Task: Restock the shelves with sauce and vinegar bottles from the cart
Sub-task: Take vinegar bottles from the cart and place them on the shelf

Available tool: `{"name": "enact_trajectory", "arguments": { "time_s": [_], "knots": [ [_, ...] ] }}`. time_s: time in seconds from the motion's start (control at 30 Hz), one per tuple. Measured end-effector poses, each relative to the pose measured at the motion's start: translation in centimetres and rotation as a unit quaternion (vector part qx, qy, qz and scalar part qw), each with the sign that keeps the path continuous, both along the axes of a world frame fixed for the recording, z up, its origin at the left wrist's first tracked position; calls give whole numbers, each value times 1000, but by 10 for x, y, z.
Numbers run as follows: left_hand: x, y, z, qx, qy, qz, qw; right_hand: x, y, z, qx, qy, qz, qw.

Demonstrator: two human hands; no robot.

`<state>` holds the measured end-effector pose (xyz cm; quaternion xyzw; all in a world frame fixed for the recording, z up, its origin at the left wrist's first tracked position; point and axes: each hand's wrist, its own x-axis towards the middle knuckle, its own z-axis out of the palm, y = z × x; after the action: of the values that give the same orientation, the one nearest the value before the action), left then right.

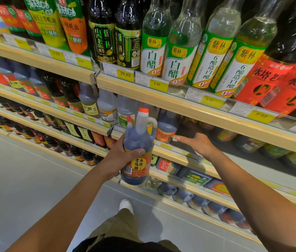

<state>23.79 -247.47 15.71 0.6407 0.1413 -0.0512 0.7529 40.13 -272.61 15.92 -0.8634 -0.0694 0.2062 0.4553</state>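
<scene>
Bright, even store light falls from above. Glare spots shine on the clear bottles (185,24) of the top shelf (129,90), with dark shadow under it. Wide-angle distortion bends the shelf edges, and both far ends blur.

Bare forearms (74,193), a dark top (125,246), olive trousers (118,224) and 1 white shoe (125,205).

Top-shelf btls (154,33) cut off at caps; low tags (165,146) blurred.

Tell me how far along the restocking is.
Done: upper shelves look full; one matching jug stands shelved. In hand: the left hand grips a dark vinegar jug; the right hand, open, reaches toward the shelf gap. Left: placing this jug; the cart is out of view.
</scene>
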Motion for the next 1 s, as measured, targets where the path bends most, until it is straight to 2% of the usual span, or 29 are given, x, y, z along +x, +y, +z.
{"name": "enact_trajectory", "arguments": {
  "time_s": [0.13,0.2,0.3,0.47,0.7,1.0],
  "knots": [
    [3,-15,0,-12,-7,-21,1000,-28,-22,5,50,-46,-47,997],
    [6,-25,0,-20,-10,-36,999,-42,-29,3,69,-42,-29,996],
    [10,-41,1,-34,-11,-61,998,-63,-36,2,132,25,35,990],
    [13,-67,2,-35,-16,-105,994,-97,-40,3,166,126,150,966],
    [16,-99,5,-47,-6,-157,986,-112,-43,12,177,129,113,969],
    [18,-113,5,-45,-2,-177,983,-113,-53,18,181,148,87,968]
  ]
}}
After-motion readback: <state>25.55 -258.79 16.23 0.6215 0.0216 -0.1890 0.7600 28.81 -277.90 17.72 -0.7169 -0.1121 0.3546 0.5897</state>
